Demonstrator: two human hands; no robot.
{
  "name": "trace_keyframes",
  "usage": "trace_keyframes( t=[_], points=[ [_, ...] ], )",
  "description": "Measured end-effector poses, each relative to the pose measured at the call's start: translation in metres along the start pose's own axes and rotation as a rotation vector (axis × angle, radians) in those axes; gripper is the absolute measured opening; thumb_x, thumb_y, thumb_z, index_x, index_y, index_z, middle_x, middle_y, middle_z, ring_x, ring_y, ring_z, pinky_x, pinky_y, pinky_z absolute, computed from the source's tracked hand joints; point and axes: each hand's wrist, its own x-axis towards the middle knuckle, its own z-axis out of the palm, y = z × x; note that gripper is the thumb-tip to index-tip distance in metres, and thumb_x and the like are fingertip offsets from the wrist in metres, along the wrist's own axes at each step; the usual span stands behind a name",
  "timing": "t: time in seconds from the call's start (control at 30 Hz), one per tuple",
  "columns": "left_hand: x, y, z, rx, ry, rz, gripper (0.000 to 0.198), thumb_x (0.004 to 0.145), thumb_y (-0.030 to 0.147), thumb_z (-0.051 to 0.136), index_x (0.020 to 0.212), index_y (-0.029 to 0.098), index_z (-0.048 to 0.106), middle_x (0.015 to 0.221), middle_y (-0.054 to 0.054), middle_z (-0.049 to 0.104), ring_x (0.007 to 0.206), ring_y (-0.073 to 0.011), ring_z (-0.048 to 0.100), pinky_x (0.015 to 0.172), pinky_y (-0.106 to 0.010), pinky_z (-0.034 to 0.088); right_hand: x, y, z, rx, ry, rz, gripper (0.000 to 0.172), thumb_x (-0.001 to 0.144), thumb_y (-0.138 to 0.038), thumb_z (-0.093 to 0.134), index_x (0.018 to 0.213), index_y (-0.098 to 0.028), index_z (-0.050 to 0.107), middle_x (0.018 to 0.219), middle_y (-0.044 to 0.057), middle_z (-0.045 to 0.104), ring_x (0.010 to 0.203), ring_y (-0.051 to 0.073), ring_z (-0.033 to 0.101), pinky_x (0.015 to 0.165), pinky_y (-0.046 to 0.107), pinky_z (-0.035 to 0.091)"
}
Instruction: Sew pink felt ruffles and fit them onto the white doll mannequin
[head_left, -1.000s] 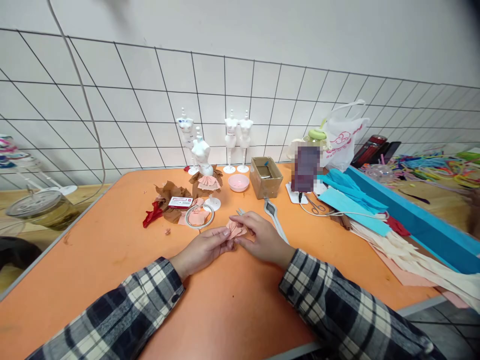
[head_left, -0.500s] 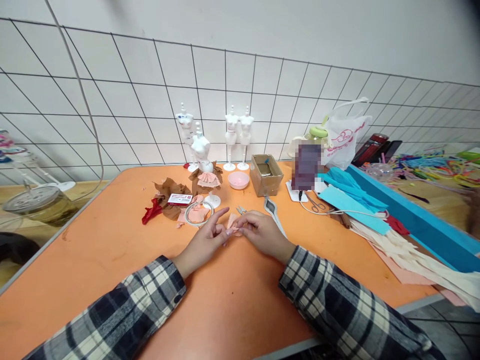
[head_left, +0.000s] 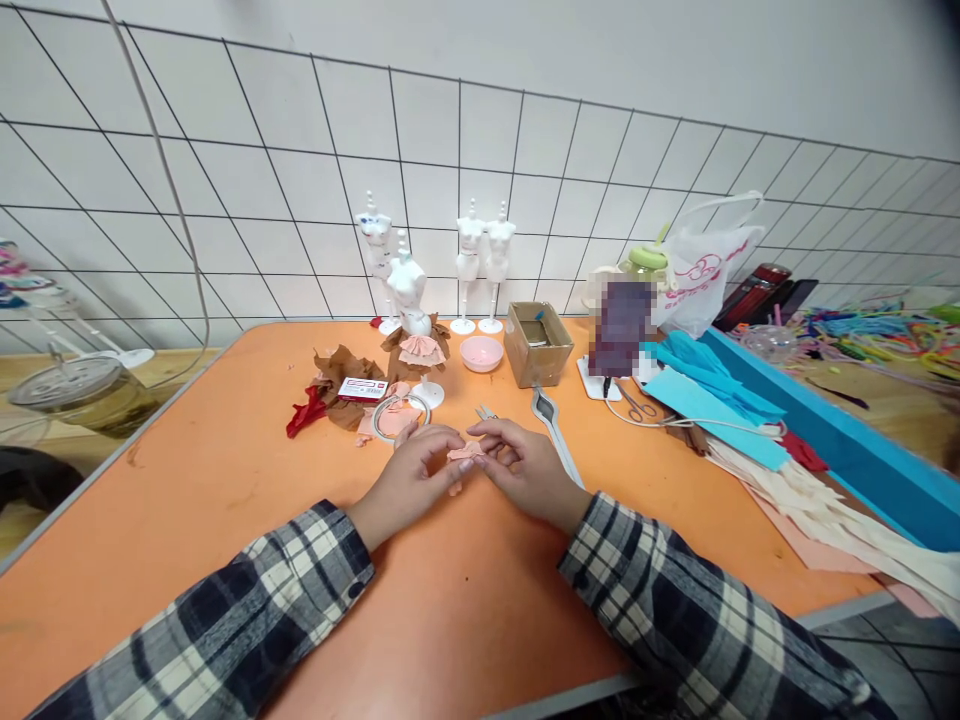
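Observation:
Between my hands is a small gathered piece of pink crepe paper (head_left: 466, 453). My left hand (head_left: 412, 472) pinches its left side, with the fingers curled behind. The right side is held by my right hand (head_left: 529, 470) between thumb and fingers. Just beyond the hands lie small snips (head_left: 486, 412), their handles hidden. A silver ring of wire (head_left: 401, 415) rests on pink paper scraps to the left. Near my right hand is a pair of grey-handled pliers or shears (head_left: 553, 430), partly covered by that hand. A white dress-form mannequin (head_left: 407, 285) wears brown and pink paper.
More white mannequins (head_left: 484, 255) stand by the tiled wall. A pink bowl (head_left: 481, 353), a cardboard box (head_left: 538, 345) and a pixelated phone on a stand (head_left: 621, 325) line the back. Blue, cream and pink paper sheets (head_left: 720, 415) cover the right side. Brown scraps (head_left: 341, 380) lie left.
My left index finger, stretched out before, has curled down to the pink crepe paper. The paper looks flatter and more bunched between the hands. The camera view has shifted slightly.

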Motion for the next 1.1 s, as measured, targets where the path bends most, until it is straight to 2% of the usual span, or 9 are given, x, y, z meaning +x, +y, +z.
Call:
trace_keyframes(
  t=[0.1,0.17,0.27,0.4,0.5,0.63,0.7,0.9,1.1],
  points=[
    [0.001,-0.001,-0.003,0.074,0.005,0.055,0.021,0.087,0.038,0.058,0.081,0.020,0.067,0.094,-0.005,0.068,0.096,-0.0221,0.058,0.098,-0.039,0.034,0.000,-0.006,-0.005,-0.059,-0.024,-0.118,0.047,0.084,-0.021,0.059,0.130,-0.026,0.052,0.122,0.009,0.060,0.106,0.021,0.059,0.083,0.035,0.051],
    [0.002,-0.001,-0.003,0.119,-0.006,0.072,0.020,0.087,0.037,0.056,0.085,0.021,0.069,0.095,-0.005,0.068,0.096,-0.0217,0.057,0.097,-0.039,0.034,0.001,-0.007,-0.005,-0.088,-0.093,-0.178,0.052,0.084,-0.023,0.060,0.135,-0.027,0.049,0.133,0.009,0.055,0.118,0.024,0.053,0.094,0.040,0.046],
    [0.002,-0.003,-0.002,0.157,-0.050,0.088,0.022,0.089,0.036,0.053,0.090,0.022,0.069,0.093,-0.005,0.067,0.093,-0.0207,0.056,0.097,-0.038,0.034,0.003,-0.001,-0.004,-0.109,-0.115,-0.166,0.035,0.090,-0.027,0.057,0.125,-0.029,0.060,0.119,0.005,0.066,0.107,0.020,0.061,0.092,0.038,0.047],
    [0.002,-0.004,-0.003,0.145,-0.033,0.079,0.028,0.092,0.039,0.048,0.085,0.021,0.067,0.089,-0.004,0.066,0.089,-0.0197,0.057,0.098,-0.039,0.032,0.005,0.007,-0.002,-0.158,-0.017,-0.086,0.017,0.089,-0.027,0.059,0.100,-0.028,0.072,0.095,0.002,0.073,0.086,0.017,0.065,0.079,0.032,0.050],
    [0.002,-0.001,-0.006,0.122,-0.071,0.100,0.026,0.089,0.043,0.053,0.091,0.022,0.067,0.099,-0.005,0.066,0.099,-0.0218,0.056,0.106,-0.041,0.023,0.006,0.008,-0.003,-0.178,0.017,-0.079,0.014,0.088,-0.023,0.061,0.093,-0.027,0.073,0.087,0.001,0.073,0.079,0.015,0.065,0.074,0.029,0.049],
    [0.002,0.003,-0.008,0.073,-0.134,0.073,0.027,0.090,0.043,0.051,0.090,0.022,0.068,0.104,-0.006,0.065,0.106,-0.0234,0.055,0.111,-0.045,0.014,0.004,0.006,-0.003,-0.236,-0.030,-0.143,0.016,0.090,-0.024,0.057,0.092,-0.025,0.072,0.086,0.003,0.071,0.079,0.016,0.063,0.073,0.029,0.048],
    [0.003,0.003,-0.006,0.045,-0.106,0.038,0.027,0.091,0.041,0.050,0.086,0.022,0.069,0.101,-0.006,0.066,0.105,-0.0230,0.055,0.110,-0.045,0.016,0.003,0.006,-0.003,-0.265,-0.054,-0.164,0.018,0.091,-0.023,0.054,0.095,-0.025,0.071,0.086,0.004,0.070,0.080,0.016,0.063,0.075,0.031,0.048],
    [0.005,-0.001,-0.004,-0.164,-0.077,-0.003,0.032,0.091,0.043,0.051,0.083,0.019,0.070,0.098,-0.007,0.064,0.102,-0.0225,0.056,0.096,-0.035,0.039,0.002,0.005,-0.002,-0.273,-0.054,-0.241,0.024,0.092,-0.026,0.054,0.111,-0.027,0.068,0.100,0.006,0.071,0.093,0.019,0.064,0.084,0.034,0.049],
    [0.004,-0.001,-0.006,-0.016,-0.067,0.038,0.028,0.090,0.043,0.053,0.085,0.021,0.070,0.100,-0.006,0.064,0.105,-0.0219,0.054,0.103,-0.040,0.033,0.004,0.008,-0.002,-0.272,0.008,-0.136,0.014,0.089,-0.023,0.061,0.093,-0.024,0.074,0.088,0.003,0.074,0.080,0.016,0.067,0.075,0.027,0.050]
  ],
)
